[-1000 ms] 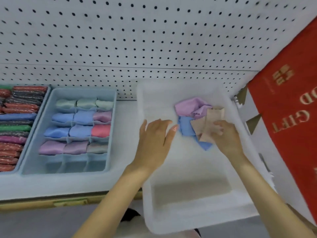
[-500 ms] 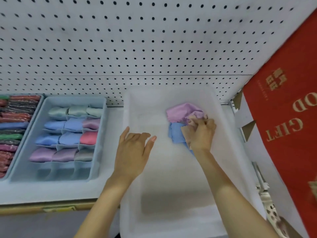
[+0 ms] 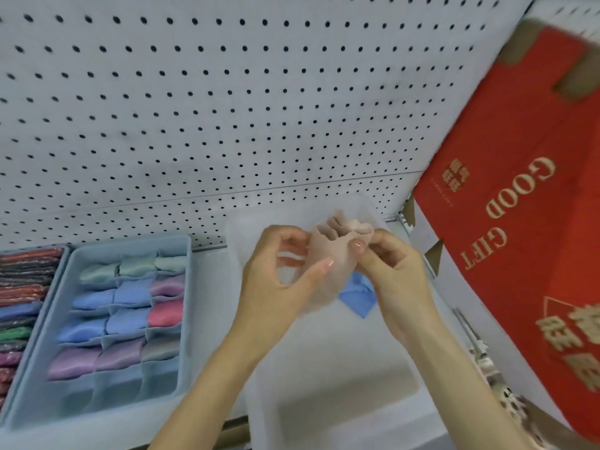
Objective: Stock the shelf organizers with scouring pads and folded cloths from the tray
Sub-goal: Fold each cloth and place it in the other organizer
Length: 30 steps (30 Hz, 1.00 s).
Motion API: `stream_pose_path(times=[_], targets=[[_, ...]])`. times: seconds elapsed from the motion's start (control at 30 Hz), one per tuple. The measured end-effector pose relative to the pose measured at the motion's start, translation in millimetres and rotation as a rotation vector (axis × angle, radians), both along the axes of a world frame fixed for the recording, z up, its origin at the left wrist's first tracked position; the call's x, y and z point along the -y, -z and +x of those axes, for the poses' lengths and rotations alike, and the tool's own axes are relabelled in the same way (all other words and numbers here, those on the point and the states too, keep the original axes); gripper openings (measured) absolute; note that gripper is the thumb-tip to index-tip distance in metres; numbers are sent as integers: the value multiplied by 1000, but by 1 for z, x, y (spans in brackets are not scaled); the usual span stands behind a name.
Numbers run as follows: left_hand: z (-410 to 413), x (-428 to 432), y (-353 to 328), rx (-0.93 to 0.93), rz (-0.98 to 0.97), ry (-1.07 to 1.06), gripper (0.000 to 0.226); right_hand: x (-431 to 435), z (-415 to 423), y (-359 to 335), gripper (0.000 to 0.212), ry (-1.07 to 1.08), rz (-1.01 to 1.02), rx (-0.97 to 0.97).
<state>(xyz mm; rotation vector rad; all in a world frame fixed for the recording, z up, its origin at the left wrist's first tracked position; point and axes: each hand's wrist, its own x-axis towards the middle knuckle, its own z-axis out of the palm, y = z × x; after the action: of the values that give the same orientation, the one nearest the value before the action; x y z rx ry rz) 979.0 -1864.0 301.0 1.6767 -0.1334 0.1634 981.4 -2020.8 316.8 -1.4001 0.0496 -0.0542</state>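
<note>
Raised since earlier: beige cloth, crumpled, pinched by left hand and right hand fingers above tray; blue cloth lies beneath.

Beige cloth: thin, crumpled, lifted above the tray, pinched between both hands.

Tray: translucent white plastic, resting on the shelf against the pegboard. A blue cloth lies loosely folded inside it.

Organizer: light blue, divided into compartments, just left of the tray. Folded cloths in green, blue, pink, purple and grey fill the rear rows; the front row holds none.

Scouring pads: multicoloured, stacked on edge at far left.
</note>
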Motion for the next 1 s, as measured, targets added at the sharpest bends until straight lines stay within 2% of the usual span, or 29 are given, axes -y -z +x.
stream_pose_path(times=[0.07,0.2,0.33,0.47,0.57,0.63,0.7,0.8,0.9,1.0], targets=[[0,2,-14,19,-31,22,31,-10,-6,-7,6,7,25,21],[2,-3,-22,10,-115,30,40,-21,-15,-13,5,19,55,73],[2,-13,-29,-46,-102,130,54,-23,-18,-13,5,23,64,67],[4,-16,-35,-179,-102,123,41,-23,-17,-13,18,79,82,62],[4,-17,-33,-184,-103,134,26,-21,-19,-13,24,108,57,72],[2,-18,-35,-163,-90,228,16,-21,-20,-13,28,104,68,74],[-1,-16,-38,-166,-84,332,3,-20,-22,-11,32,55,113,64],[-4,-13,-40,-152,-59,377,21,-14,-21,-10,44,-120,254,4],[-6,-13,-44,-141,-54,405,20,-5,-17,-10,58,-356,412,-58],[-9,-16,-47,-179,-155,444,15,-2,-15,-10,62,-403,363,-67]])
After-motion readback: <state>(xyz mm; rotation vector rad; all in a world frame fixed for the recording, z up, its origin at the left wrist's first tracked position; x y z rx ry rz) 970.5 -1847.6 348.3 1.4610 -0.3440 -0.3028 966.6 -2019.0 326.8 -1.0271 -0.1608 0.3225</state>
